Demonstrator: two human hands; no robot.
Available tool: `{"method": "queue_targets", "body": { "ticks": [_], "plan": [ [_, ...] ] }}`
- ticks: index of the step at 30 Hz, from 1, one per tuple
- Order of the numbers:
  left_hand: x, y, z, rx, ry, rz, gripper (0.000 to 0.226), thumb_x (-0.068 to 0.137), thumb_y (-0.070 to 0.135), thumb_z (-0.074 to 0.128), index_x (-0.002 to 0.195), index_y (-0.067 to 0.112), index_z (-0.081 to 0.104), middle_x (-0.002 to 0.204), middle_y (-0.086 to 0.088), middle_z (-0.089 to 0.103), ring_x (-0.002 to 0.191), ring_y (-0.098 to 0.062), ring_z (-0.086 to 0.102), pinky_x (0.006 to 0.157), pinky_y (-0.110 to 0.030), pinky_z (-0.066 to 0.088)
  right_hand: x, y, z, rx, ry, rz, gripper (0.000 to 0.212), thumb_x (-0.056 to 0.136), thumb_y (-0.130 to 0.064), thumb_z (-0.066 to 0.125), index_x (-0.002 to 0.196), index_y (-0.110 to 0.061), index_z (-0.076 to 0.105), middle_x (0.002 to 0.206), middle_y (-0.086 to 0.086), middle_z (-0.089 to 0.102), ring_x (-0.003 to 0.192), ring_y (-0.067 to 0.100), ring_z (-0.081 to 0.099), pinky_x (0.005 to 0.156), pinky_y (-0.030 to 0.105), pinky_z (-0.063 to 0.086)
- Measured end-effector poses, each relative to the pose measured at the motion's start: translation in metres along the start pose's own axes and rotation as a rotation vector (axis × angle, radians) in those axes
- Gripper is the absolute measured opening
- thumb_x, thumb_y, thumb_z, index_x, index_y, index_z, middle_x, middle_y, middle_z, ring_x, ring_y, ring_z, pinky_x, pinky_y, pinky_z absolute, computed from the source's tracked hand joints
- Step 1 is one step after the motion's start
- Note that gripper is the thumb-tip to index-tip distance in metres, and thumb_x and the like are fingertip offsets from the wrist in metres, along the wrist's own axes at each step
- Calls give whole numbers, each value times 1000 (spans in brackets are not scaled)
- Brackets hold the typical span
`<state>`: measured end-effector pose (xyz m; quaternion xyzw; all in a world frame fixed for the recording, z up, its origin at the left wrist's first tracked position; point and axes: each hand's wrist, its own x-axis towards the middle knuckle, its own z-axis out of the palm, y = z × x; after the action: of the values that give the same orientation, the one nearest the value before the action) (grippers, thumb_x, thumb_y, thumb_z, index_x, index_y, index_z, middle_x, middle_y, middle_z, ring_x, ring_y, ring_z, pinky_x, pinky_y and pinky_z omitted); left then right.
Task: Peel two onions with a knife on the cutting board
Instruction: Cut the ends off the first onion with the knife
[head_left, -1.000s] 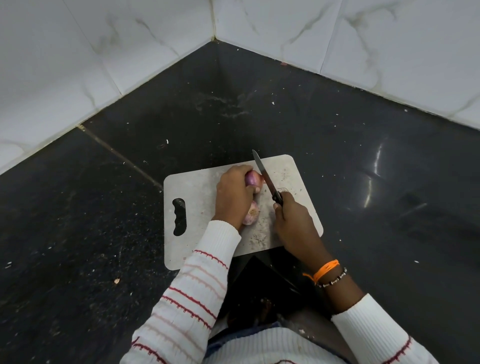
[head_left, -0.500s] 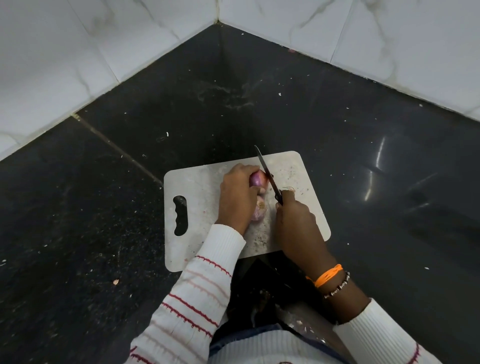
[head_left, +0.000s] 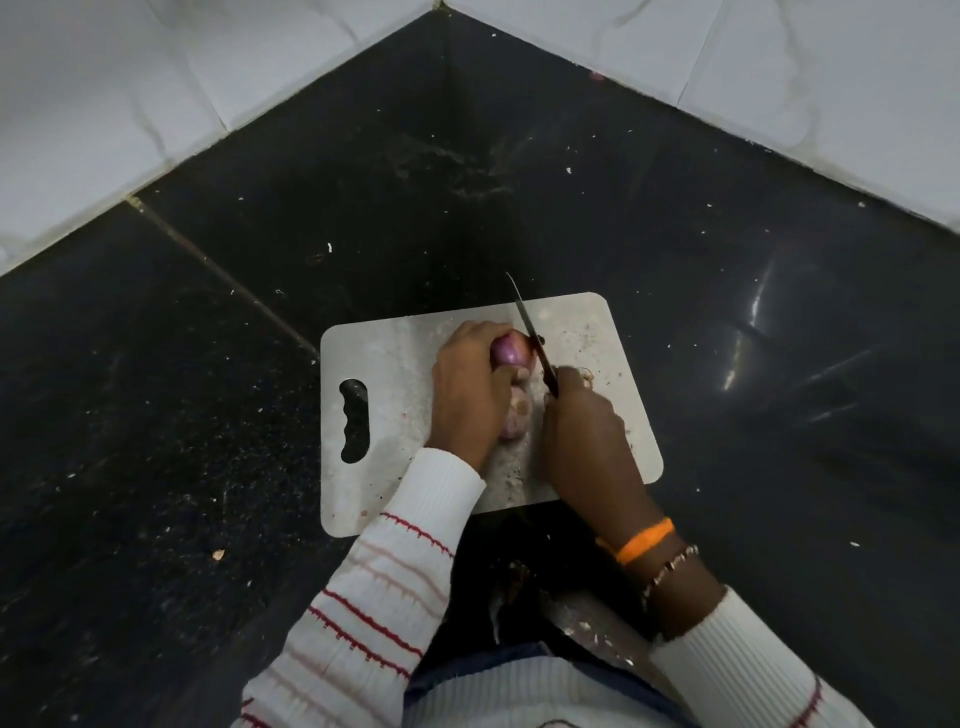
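A white cutting board (head_left: 395, 353) lies on the black counter. My left hand (head_left: 467, 395) grips a purple onion (head_left: 510, 349) and holds it down on the board. A second, paler onion (head_left: 517, 415) lies just below it, partly hidden under my left hand. My right hand (head_left: 587, 436) grips the black handle of a knife (head_left: 532, 338). The blade rests against the right end of the purple onion, its tip pointing away past the board's far edge.
The black counter (head_left: 727, 312) meets white tiled walls (head_left: 104, 104) in a corner behind the board. Small scraps of peel (head_left: 587, 371) lie on the board to the right of the knife. Crumbs speckle the counter. The board has a handle slot (head_left: 354, 421) at its left end.
The knife blade has shifted closer against the purple onion's right end. Both hands stay on the board, nearly where they were.
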<state>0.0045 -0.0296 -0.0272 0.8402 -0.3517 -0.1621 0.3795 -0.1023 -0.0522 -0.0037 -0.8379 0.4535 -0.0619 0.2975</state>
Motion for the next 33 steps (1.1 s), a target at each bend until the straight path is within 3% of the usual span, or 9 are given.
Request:
{"method": "queue_targets", "body": {
  "ticks": [7, 11, 15, 19, 28, 33],
  "plan": [
    [-2, 3, 1, 8, 2, 37, 35, 84, 3, 65, 118, 10, 63, 120, -6, 61, 108, -16, 54, 87, -11, 33, 3, -1, 3, -75, 1, 11, 22, 92, -4, 35, 113, -8, 40, 105, 14, 57, 97, 38, 56, 68, 32, 29],
    [-5, 6, 2, 17, -5, 62, 34, 84, 3, 65, 117, 9, 63, 118, -7, 61, 105, -15, 54, 78, 1, 29, 2, 3, 3, -67, -17, 47, 26, 93, -3, 33, 117, -8, 42, 105, 16, 58, 97, 38, 56, 68, 31, 31],
    [-3, 3, 3, 3, -1, 51, 35, 82, 4, 68, 117, 9, 63, 118, -7, 61, 105, -15, 53, 86, -10, 33, 8, 3, 6, 9, 5, 47, 21, 93, -4, 36, 112, -7, 43, 104, 16, 58, 95, 38, 55, 68, 30, 30],
    [-2, -1, 3, -49, 20, -8, 37, 80, 3, 70, 116, 10, 63, 119, -5, 61, 106, -13, 53, 79, -2, 29, -1, 6, 10, 40, -2, 53, 21, 93, -2, 35, 112, -7, 42, 98, 16, 60, 91, 37, 57, 67, 30, 31],
    [-1, -4, 5, -89, 27, -32, 38, 78, 5, 72, 115, 11, 64, 118, -4, 61, 108, -17, 56, 91, -19, 39, 8, 17, 27, -86, 29, 37, 22, 91, -3, 36, 112, -9, 39, 105, 15, 58, 94, 40, 57, 68, 36, 34],
    [-1, -13, 0, -187, 19, -84, 36, 77, 7, 75, 108, 17, 61, 112, -2, 62, 103, -17, 58, 92, -33, 52, 25, 23, 16, 23, 98, 48, 22, 95, -8, 38, 115, -5, 47, 104, 19, 61, 94, 36, 56, 69, 32, 34]
  ]
}}
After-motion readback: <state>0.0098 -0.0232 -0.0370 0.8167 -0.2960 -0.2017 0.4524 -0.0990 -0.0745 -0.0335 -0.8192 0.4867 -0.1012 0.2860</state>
